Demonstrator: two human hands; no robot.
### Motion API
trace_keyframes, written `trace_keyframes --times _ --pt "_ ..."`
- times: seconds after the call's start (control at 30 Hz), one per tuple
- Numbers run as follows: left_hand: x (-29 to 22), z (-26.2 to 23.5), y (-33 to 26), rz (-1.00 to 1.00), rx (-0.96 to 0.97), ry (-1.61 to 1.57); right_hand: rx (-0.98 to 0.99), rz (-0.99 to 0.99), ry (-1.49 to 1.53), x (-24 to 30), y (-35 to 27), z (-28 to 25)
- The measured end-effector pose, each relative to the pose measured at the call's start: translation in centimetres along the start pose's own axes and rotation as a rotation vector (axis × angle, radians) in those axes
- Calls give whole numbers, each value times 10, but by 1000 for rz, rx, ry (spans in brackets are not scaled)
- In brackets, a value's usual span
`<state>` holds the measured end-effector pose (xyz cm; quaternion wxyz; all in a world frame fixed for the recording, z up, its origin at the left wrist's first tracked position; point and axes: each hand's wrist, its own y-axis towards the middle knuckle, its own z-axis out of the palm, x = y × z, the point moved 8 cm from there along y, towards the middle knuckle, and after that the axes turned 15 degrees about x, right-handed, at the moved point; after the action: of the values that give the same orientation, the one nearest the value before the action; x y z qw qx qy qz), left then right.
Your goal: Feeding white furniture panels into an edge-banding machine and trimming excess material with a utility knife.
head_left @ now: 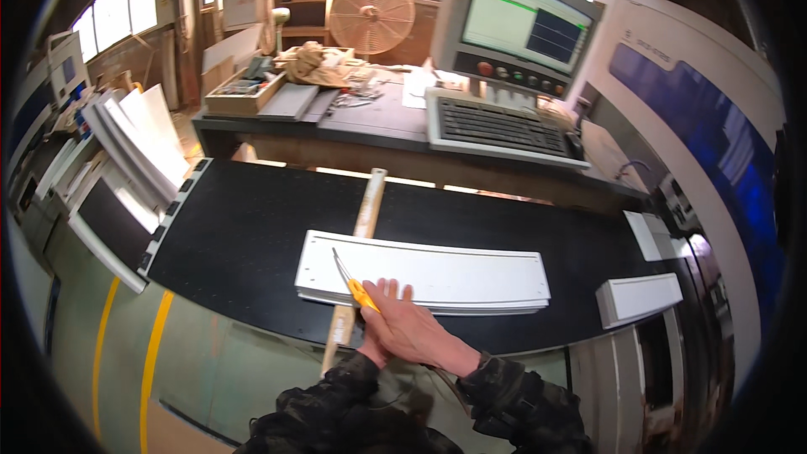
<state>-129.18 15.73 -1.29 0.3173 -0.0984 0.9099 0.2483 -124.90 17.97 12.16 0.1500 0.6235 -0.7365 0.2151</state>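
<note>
A yellow-handled utility knife (361, 294) with a long thin dark blade points up and left over a stack of white panels (445, 276). My right hand (416, 332) is closed about the handle, its fingers reaching over the stack's near edge. Behind it, my left hand (373, 350) is mostly covered at the wrist and palm, so its fingers are hidden. The panels are long and thin, with small holes near their ends. They lie across a pale wooden strip (370, 202), which shows beyond and in front of them on the black table (252, 227).
A shorter stack of white pieces (643, 298) sits at the table's right end. Beyond stand a monitor (530, 21), a keyboard (504, 124) and a bench (378, 118) with tools and a wooden box (244, 99). Panels (139, 139) lean at left; a machine (689, 109) rises at right.
</note>
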Motion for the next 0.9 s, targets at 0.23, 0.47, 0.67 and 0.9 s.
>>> trace_keyframes --times 0.23,0.47,0.67,0.9 --pt "-31 8 10 6 -24 419 58 326 221 -93 -123 -57" --pt "-36 12 8 7 -54 449 -106 591 493 -211 -259 -100" --pt "-41 22 10 16 -15 447 -278 609 576 -250 -313 -132" --pt "-33 25 8 23 -4 483 -144 648 510 -208 -352 -129"
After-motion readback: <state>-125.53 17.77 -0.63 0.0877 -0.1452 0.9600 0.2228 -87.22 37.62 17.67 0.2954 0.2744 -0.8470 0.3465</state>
